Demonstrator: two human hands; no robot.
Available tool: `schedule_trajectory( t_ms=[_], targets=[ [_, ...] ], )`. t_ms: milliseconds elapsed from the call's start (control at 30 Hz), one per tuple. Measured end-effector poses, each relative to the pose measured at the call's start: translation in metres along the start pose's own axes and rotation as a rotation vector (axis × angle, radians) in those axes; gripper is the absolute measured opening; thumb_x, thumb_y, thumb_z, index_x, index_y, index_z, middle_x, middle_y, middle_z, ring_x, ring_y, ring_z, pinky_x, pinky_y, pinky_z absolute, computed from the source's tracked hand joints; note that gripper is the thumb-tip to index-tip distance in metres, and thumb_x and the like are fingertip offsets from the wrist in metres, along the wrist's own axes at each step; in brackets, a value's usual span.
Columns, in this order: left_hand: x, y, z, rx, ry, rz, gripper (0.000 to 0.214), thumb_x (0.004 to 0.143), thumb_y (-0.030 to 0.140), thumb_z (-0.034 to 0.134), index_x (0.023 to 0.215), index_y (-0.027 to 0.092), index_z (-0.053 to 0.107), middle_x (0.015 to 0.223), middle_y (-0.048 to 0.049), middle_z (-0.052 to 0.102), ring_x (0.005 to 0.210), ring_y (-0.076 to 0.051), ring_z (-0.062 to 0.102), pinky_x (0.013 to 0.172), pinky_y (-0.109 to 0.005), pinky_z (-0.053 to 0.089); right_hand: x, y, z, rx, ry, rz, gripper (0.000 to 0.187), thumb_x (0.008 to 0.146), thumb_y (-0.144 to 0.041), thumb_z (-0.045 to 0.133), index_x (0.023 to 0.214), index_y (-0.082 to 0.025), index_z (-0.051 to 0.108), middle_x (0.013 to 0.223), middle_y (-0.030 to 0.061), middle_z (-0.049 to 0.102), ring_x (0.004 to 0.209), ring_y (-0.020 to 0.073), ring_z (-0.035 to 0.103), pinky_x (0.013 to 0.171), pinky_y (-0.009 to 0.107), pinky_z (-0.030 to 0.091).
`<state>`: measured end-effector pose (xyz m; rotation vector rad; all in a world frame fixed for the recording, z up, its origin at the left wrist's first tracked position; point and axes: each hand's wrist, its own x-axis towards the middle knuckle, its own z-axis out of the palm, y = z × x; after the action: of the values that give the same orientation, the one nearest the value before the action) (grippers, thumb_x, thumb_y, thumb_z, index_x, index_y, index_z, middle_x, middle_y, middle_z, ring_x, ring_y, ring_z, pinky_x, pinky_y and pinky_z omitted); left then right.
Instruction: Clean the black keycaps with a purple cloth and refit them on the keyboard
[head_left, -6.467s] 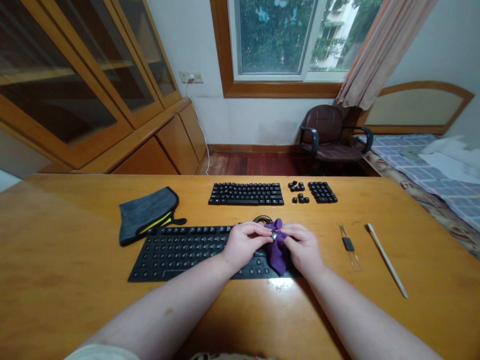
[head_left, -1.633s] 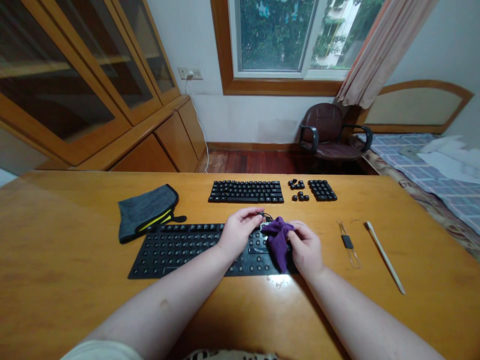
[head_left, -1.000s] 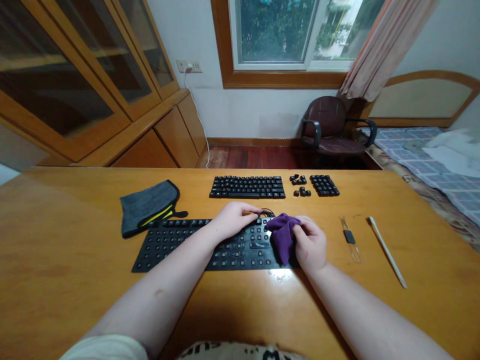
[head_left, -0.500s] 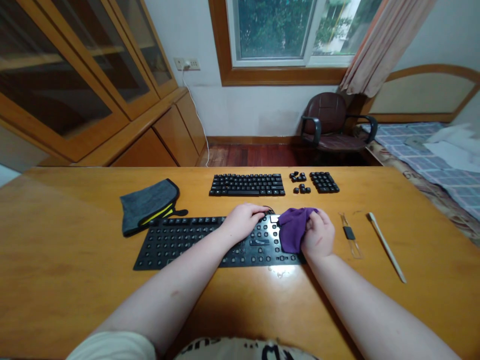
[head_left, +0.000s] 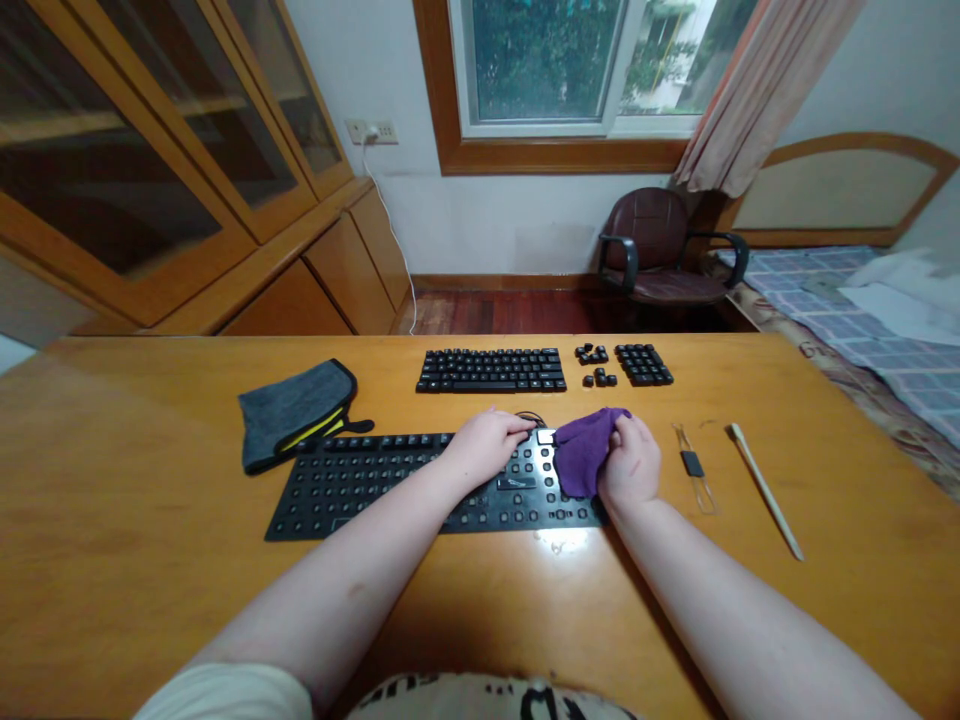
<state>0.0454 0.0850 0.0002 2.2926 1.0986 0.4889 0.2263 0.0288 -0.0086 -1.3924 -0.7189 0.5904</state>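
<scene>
A black keyboard [head_left: 360, 490] with most of its keycaps off lies in front of me, its bare switches showing. My left hand [head_left: 489, 440] rests over its back edge with fingers stretched out flat, close to the cable [head_left: 531, 417]. Bunched in my right hand [head_left: 631, 467] is a purple cloth [head_left: 581, 455], which hangs over the keyboard's right end and hides the switches there. The fingers of that hand are closed on the cloth. A few water drops [head_left: 559, 547] glint on the table just below the keyboard.
Behind the keyboard stand rows of removed keycaps [head_left: 491, 372], small groups [head_left: 600, 378] and a number-pad block [head_left: 643, 365]. A grey folded cloth [head_left: 296, 410] lies left. To the right are a wire keycap puller [head_left: 693, 464] and a thin brush [head_left: 765, 492]. The table's far edge borders the floor.
My right hand and the purple cloth have shifted slightly upward over the keyboard's right end. My left hand keeps its place on the back edge. The view has turned a little.
</scene>
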Motion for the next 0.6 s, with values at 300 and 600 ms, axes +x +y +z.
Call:
schedule_trajectory(
  t_ms=[300,600],
  targets=[
    [-0.0038,0.0045,0.0003,0.067,0.04,0.056,0.028,0.082,0.022,0.046,0.102,0.023,0.065,0.101,-0.0029,0.067,0.094,-0.018,0.06,0.086,-0.033,0.045,0.0003,0.0085,-0.0015,-0.01,-0.027,-0.024,0.019,0.076,-0.029,0.046,0.06,-0.019,0.05,0.051,-0.003,0.047,0.049,0.0123,0.041,0.046,0.024,0.031],
    [-0.0044,0.0024,0.0001,0.112,0.04,0.099,0.029,0.082,0.02,0.045,0.103,0.022,0.064,0.102,-0.0035,0.067,0.094,-0.018,0.06,0.085,-0.031,0.046,0.0001,0.0082,0.0001,0.165,-0.025,0.087,0.016,0.073,-0.023,0.051,0.059,-0.018,0.05,0.053,-0.005,0.045,0.047,0.01,0.038,0.044,0.022,0.029]
  ],
)
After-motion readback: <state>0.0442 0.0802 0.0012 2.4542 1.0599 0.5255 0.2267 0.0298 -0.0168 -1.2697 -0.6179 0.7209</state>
